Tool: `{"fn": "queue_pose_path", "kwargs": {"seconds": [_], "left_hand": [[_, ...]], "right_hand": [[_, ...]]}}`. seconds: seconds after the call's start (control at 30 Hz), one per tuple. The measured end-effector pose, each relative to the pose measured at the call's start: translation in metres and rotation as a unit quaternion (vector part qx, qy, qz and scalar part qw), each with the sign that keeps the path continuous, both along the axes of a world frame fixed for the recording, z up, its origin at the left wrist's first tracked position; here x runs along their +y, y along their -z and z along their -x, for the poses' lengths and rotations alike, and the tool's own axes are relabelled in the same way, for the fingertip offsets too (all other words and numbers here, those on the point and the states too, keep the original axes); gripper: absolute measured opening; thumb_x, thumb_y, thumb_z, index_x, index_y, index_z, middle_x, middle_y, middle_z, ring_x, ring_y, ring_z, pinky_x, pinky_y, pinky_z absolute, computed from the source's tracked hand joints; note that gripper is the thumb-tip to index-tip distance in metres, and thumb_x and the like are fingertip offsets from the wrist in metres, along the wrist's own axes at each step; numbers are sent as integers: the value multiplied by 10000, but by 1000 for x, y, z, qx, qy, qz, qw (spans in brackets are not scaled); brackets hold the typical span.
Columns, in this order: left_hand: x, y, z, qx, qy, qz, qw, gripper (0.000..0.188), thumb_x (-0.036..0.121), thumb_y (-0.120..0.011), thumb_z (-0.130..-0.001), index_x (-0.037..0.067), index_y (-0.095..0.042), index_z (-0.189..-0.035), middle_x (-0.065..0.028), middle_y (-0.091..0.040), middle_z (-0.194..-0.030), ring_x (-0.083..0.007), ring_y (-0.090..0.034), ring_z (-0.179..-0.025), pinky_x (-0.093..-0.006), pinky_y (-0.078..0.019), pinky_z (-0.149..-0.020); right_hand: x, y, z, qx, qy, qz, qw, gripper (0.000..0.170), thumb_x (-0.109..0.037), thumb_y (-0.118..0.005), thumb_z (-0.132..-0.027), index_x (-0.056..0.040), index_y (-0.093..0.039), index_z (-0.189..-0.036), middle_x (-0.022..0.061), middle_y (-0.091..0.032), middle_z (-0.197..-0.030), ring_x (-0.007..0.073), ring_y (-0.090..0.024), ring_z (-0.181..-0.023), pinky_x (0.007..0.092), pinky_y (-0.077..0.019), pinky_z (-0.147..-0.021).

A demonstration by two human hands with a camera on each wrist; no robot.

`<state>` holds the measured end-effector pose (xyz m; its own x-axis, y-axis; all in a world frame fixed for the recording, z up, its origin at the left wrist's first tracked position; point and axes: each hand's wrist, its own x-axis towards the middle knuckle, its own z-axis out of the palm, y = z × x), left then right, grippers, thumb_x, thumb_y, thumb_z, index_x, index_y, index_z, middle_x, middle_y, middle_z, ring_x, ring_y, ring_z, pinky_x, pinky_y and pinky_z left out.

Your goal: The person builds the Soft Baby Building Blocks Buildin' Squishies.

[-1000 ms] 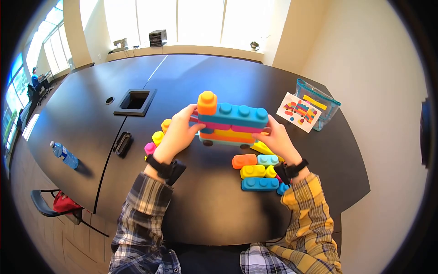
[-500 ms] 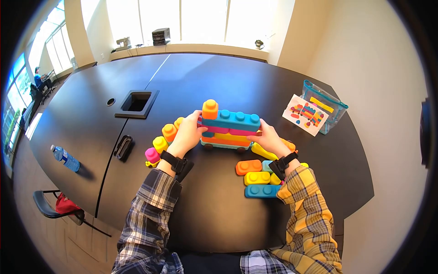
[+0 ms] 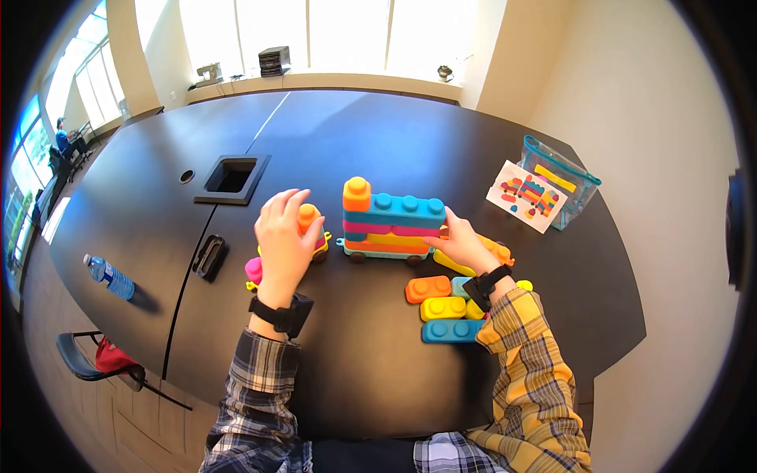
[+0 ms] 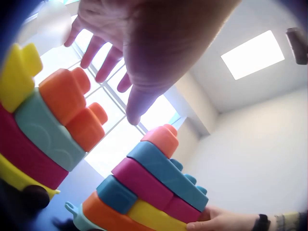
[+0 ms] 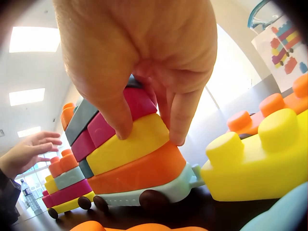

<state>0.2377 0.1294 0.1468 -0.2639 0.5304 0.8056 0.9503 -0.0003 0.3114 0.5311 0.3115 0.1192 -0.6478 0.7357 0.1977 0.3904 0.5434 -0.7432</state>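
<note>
A wheeled toy wagon of stacked blocks [image 3: 394, 229] stands on the dark table, with a light blue base, orange, yellow and magenta layers, and a blue block and an orange one on top. My right hand [image 3: 465, 243] grips its right end, thumb on the near side and fingers on the far side in the right wrist view. My left hand [image 3: 284, 236] is off that wagon, fingers spread and holding nothing. It hovers over a second block wagon [image 4: 50, 127] with a yellow wheeled base and orange blocks on top, partly hidden in the head view.
Loose blocks, including a blue one [image 3: 449, 331], lie near my right forearm. A picture card [image 3: 524, 195] leans on a clear zip bag [image 3: 579, 193] at back right. A water bottle [image 3: 110, 277] and a black tray-like piece [image 3: 210, 257] are on the left.
The first wagon has come down from mid-air onto the table. My left hand has let go of it and moved left over the second wagon; my right hand still holds its end.
</note>
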Motion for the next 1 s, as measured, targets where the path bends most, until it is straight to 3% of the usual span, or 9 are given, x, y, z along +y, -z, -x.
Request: {"fn": "queue_pose_path", "kwargs": {"seconds": [0.07, 0.13, 0.57, 0.7, 0.8, 0.83, 0.9, 0.97, 1.0], "left_hand": [[-4, 17, 10, 10, -36, 13, 999, 364, 81, -778, -878, 65, -694, -1232, -132, -694, -1209, -357, -647, -1141, -450, -523, -980], [-9, 27, 16, -79, 19, 100, 992, 329, 48, -735, -895, 70, -696, -1221, -129, -690, -1210, -366, -637, -1151, -451, -515, -989], [-18, 41, 6, -81, 29, 56, 995, 316, -15, -670, -929, 90, -704, -1226, -99, -688, -1173, -357, -632, -1138, -477, -528, -971], [-21, 33, 2, -94, 25, 79, 992, 314, 2, -682, -934, 84, -696, -1237, -100, -690, -1215, -361, -625, -1189, -478, -518, -1002], [-30, 20, -15, 2, -23, -12, 1000, 336, -20, -707, -904, 54, -696, -1232, -129, -688, -1262, -361, -621, -1238, -447, -495, -1058], [-36, 15, -21, -26, 46, -17, 998, 333, -16, -723, -898, 52, -700, -1223, -130, -693, -1259, -364, -623, -1248, -453, -495, -1064], [-49, 3, -35, -49, 174, 5, 984, 313, -13, -766, -869, 43, -715, -1173, -132, -712, -1199, -373, -644, -1221, -467, -511, -1056], [-62, -3, -54, -38, 239, 58, 968, 272, 12, -778, -871, 42, -727, -1136, -128, -718, -1165, -365, -662, -1193, -468, -528, -1042], [-67, -2, -60, -36, 263, 80, 961, 272, 23, -787, -866, 45, -730, -1131, -124, -718, -1166, -359, -666, -1185, -465, -537, -1031]], "right_hand": [[-2, -1, -1, 1, 2, 9, 1000, 508, -155, -819, -915, 5, -541, -1309, 220, -750, -1187, 352, -753, -1059, 433, -596, -933], [-1, -2, 1, -17, 1, -6, 1000, 510, -156, -815, -920, 10, -534, -1311, 227, -746, -1201, 363, -750, -1084, 441, -597, -941], [-3, 0, 4, -9, 5, -5, 1000, 503, -164, -817, -920, 9, -539, -1302, 220, -751, -1185, 360, -758, -1057, 445, -601, -925], [-7, -4, -4, -22, 13, 18, 1000, 627, -242, -861, -889, 5, -530, -1361, 240, -714, -1272, 363, -714, -1179, 447, -575, -997], [5, -18, -17, -61, 22, 15, 998, 722, -286, -885, -863, 2, -523, -1416, 242, -684, -1338, 358, -668, -1271, 441, -553, -1044], [13, -21, -28, -102, 34, 15, 994, 758, -301, -894, -851, 1, -523, -1439, 239, -672, -1366, 352, -646, -1308, 433, -544, -1062], [25, -22, -47, -213, 53, -50, 974, 655, -301, -895, -822, -12, -633, -1349, 204, -689, -1341, 348, -660, -1262, 427, -532, -1073], [29, -27, -57, -353, 60, -43, 933, 617, -334, -894, -794, -42, -671, -1291, 177, -706, -1273, 351, -666, -1218, 431, -536, -1048], [27, -27, -59, -354, 61, -43, 932, 617, -334, -894, -794, -42, -671, -1291, 177, -706, -1273, 351, -666, -1218, 431, -536, -1048]]}}
